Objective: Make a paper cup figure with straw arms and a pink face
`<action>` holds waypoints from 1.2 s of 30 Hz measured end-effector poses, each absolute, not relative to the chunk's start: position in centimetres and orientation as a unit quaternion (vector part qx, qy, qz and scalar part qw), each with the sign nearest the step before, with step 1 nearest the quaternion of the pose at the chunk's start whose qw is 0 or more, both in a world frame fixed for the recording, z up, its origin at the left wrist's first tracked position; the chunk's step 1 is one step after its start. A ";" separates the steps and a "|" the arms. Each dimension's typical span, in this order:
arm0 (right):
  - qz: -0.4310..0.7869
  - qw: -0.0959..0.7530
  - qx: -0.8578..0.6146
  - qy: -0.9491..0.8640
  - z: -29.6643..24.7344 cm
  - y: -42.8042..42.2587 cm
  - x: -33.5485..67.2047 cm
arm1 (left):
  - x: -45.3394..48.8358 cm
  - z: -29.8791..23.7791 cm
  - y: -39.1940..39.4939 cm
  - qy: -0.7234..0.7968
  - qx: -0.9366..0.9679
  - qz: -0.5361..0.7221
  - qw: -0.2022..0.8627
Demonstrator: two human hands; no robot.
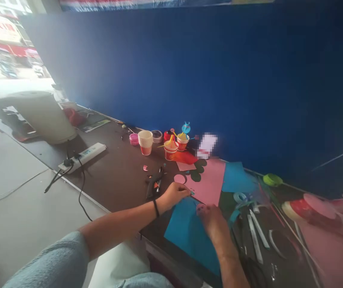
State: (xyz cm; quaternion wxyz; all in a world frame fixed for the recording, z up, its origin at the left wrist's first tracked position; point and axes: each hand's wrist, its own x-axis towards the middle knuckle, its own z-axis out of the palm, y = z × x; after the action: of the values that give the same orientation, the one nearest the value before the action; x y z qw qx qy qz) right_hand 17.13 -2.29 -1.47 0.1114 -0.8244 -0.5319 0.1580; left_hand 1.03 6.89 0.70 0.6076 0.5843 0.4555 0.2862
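Note:
My left hand (pixel 175 196) is over the pink sheet (pixel 215 180), thumb and fingertips pinched together. At its fingertips is a tiny bluish scrap (pixel 192 193), too small to name. My right hand (pixel 212 220) is just above the blue sheet (pixel 186 232), its fingers curled in; what they hold, if anything, is hidden. Dark green rounded cutouts (pixel 199 171) lie on the pink sheet near a pink paper disc (pixel 179 179). Left of my left hand rests a black glue gun (pixel 154 184).
A stack of paper cups (pixel 145 142) and decorated cups (pixel 171 148) stand by the blue wall (pixel 189 72). A power strip (pixel 83 158) with cables lies at the left. Right are craft knives (pixel 255 238), tape (pixel 240 197), thin sticks and another blue sheet (pixel 237 178).

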 end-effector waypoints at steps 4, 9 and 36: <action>0.162 0.112 -0.818 -0.541 -1.1 -2.2 16.8 | 1.5 0.5 6.3 0.463 0.557 0.283 0.629; 0.184 0.124 -0.810 -0.543 -1.4 -1.9 17.4 | 2.3 -0.1 5.8 0.473 0.521 0.263 0.661; 0.333 0.323 -0.680 -0.567 0.8 -4.2 19.1 | 3.5 0.0 6.5 0.405 0.588 0.242 0.657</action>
State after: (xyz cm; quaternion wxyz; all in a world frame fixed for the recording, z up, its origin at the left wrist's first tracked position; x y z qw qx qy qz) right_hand 19.13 -4.22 0.80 0.3229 -0.6804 -0.5672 0.3335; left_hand 3.52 6.53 0.02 0.6575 0.5877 0.4046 0.2420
